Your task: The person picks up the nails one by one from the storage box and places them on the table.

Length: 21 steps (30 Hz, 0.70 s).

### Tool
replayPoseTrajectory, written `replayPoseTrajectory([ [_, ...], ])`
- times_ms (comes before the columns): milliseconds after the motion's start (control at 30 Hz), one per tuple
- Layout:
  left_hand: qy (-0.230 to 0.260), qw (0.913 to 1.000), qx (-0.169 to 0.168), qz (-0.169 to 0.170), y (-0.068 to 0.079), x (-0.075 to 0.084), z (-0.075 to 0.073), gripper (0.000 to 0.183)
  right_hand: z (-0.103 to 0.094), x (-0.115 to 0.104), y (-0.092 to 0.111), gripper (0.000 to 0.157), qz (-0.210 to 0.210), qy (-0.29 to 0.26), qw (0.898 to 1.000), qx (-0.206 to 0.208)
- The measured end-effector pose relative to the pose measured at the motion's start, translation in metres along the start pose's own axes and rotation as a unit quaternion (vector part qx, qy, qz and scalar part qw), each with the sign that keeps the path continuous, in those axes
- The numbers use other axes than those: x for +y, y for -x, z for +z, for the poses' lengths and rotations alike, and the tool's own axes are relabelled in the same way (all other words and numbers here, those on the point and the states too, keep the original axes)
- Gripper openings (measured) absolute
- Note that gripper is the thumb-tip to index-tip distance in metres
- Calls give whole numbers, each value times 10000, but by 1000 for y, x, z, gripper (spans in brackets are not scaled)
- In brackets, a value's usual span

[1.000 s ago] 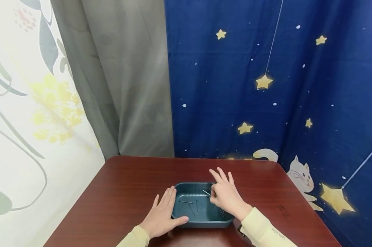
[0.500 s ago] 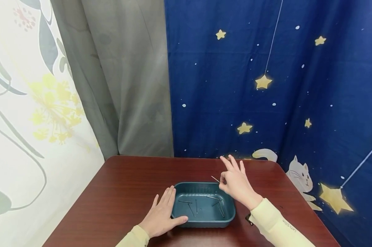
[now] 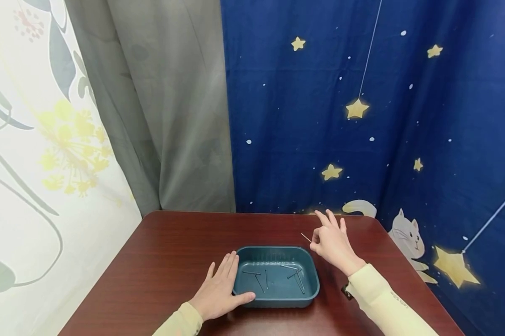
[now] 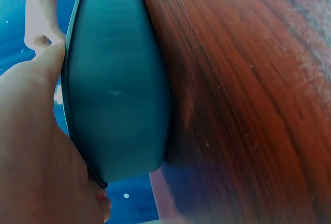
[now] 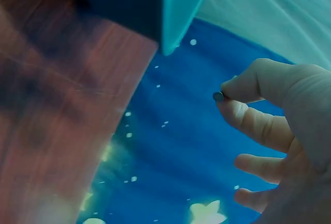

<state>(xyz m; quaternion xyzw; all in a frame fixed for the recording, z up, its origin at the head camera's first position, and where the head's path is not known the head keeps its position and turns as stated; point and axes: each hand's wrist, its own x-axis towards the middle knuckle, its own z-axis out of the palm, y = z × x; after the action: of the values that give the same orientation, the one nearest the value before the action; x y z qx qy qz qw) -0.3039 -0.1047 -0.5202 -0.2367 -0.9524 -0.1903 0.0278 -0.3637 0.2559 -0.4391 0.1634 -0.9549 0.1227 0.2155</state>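
A dark teal plastic tray (image 3: 273,303) sits on the table with several thin nails (image 3: 251,273) lying scattered on its bottom. My left hand (image 3: 220,289) rests flat along the tray's left rim, fingers straight and the thumb over the front corner. Past the tray's right back corner, above the table, my right hand (image 3: 335,245) pinches one nail (image 3: 306,238) between thumb and index finger, its other fingers spread. In the right wrist view the round flat head of that nail (image 5: 218,96) shows at the fingertips. The left wrist view shows the tray's outer wall (image 4: 116,79) beside the left thumb.
The reddish-brown wooden table (image 3: 172,247) has rounded back corners. Right behind it hang a grey curtain (image 3: 189,116) and a blue curtain (image 3: 286,116) with stars; a white floral curtain (image 3: 25,163) hangs at the left.
My right hand has lifted a nail up out of the tray and moved right and back past the rim. The left hand and the tray have stayed in place.
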Motion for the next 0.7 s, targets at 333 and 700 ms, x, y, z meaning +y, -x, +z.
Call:
replayPoseTrajectory([
  [333,-66,9999,156,14,1,3,1,113,22,24,12,34,338,-29,9988,-341],
  [700,-16,10000,85,12,1,5,-2,112,45,38,27,36,667,166,9937,-887],
])
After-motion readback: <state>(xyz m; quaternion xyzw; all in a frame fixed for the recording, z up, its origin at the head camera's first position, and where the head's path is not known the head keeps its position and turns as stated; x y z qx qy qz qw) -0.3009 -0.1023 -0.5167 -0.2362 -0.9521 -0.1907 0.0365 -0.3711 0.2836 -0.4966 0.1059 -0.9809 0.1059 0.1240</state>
